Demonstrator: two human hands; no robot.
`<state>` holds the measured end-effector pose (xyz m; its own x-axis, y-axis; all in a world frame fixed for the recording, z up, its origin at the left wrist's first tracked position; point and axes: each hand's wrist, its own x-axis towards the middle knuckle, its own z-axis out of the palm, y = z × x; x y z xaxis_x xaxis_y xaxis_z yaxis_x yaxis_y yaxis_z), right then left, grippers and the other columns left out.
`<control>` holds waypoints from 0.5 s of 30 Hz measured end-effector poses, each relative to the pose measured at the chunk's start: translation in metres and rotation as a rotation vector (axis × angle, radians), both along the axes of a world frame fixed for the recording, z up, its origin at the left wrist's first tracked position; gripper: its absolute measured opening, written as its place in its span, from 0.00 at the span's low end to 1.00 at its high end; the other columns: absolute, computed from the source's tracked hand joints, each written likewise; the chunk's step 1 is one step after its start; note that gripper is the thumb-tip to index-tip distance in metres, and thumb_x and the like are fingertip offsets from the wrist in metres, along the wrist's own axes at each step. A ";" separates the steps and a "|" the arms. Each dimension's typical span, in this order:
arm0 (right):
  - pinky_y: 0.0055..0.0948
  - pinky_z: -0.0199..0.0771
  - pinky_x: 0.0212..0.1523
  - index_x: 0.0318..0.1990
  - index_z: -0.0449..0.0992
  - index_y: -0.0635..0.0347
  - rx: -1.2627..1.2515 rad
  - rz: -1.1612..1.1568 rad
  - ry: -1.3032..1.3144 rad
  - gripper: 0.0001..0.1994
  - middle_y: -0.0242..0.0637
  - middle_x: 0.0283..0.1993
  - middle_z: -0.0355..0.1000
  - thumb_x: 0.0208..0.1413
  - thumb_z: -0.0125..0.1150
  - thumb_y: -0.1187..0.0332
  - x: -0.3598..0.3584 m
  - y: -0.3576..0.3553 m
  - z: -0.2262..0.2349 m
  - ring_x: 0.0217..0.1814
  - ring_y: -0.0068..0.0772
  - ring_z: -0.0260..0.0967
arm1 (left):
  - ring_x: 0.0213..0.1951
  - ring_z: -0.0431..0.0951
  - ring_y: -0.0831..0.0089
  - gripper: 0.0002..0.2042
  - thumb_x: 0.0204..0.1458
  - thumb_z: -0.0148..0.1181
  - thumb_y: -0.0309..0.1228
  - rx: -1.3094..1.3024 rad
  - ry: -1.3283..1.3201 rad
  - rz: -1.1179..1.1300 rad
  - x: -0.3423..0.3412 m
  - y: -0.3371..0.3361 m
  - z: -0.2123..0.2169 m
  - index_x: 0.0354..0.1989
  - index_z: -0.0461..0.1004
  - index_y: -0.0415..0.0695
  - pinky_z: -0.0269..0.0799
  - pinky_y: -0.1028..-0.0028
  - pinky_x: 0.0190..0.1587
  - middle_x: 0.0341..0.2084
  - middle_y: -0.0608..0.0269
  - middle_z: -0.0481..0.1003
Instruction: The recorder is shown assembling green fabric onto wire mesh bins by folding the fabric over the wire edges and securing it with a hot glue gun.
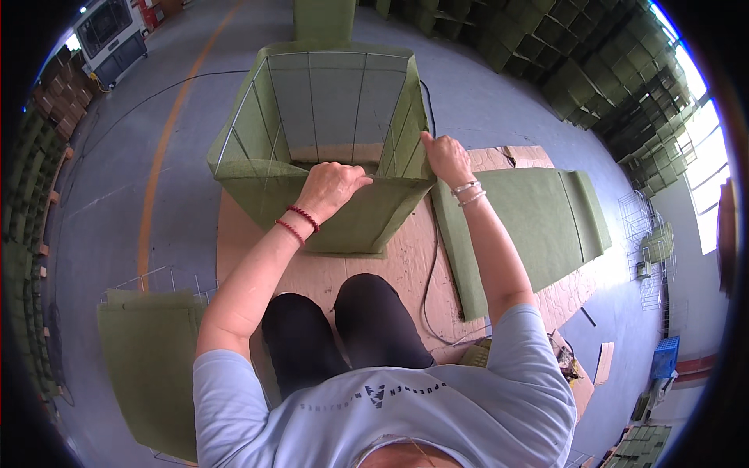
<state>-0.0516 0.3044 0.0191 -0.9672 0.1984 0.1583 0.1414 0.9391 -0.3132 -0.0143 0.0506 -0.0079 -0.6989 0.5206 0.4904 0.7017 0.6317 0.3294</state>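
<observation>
In front of my knees stands a box-shaped wire frame (314, 101) with green fabric (328, 222) around its sides. My left hand (334, 187) is closed over the near top rim, fingers curled on the fabric edge. At the near right corner, my right hand (449, 158) grips the fabric edge, its thumb pointing up. Some of its fingers are hidden behind the cloth. The far side shows bare wires, while the left and right sides have green fabric. Cardboard shows through the bottom of the frame.
Flattened cardboard (269, 273) lies under the frame. To the right is a folded green fabric panel (527, 226), with a dark cable (431, 288) beside it. More green panels (148, 359) lie at the left. Stacked green boxes (546, 51) and wire frames (644, 234) stand further right.
</observation>
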 end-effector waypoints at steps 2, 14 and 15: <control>0.46 0.75 0.47 0.30 0.81 0.66 -0.058 0.003 -0.118 0.28 0.55 0.34 0.78 0.63 0.49 0.46 0.006 0.003 0.010 0.42 0.55 0.78 | 0.23 0.77 0.57 0.15 0.58 0.59 0.42 0.007 0.004 0.011 0.002 -0.004 0.000 0.25 0.76 0.45 0.71 0.61 0.27 0.16 0.56 0.74; 0.47 0.77 0.38 0.26 0.81 0.63 0.162 0.133 0.012 0.15 0.53 0.30 0.78 0.55 0.55 0.62 0.017 0.004 -0.002 0.37 0.54 0.78 | 0.27 0.79 0.55 0.16 0.62 0.53 0.45 -0.075 -0.155 0.021 -0.004 0.000 0.009 0.37 0.81 0.45 0.74 0.61 0.31 0.20 0.53 0.77; 0.47 0.77 0.38 0.26 0.81 0.63 0.164 0.139 0.023 0.15 0.53 0.30 0.78 0.55 0.55 0.62 0.017 0.002 -0.001 0.37 0.54 0.78 | 0.27 0.79 0.53 0.17 0.62 0.52 0.45 -0.025 -0.213 0.002 -0.006 -0.002 0.013 0.41 0.81 0.45 0.74 0.60 0.33 0.20 0.52 0.77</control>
<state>-0.0344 0.3068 0.0177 -0.9793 0.0329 0.1998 0.0014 0.9878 -0.1559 -0.0201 0.0486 0.0051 -0.7864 0.5291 0.3189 0.6167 0.6430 0.4541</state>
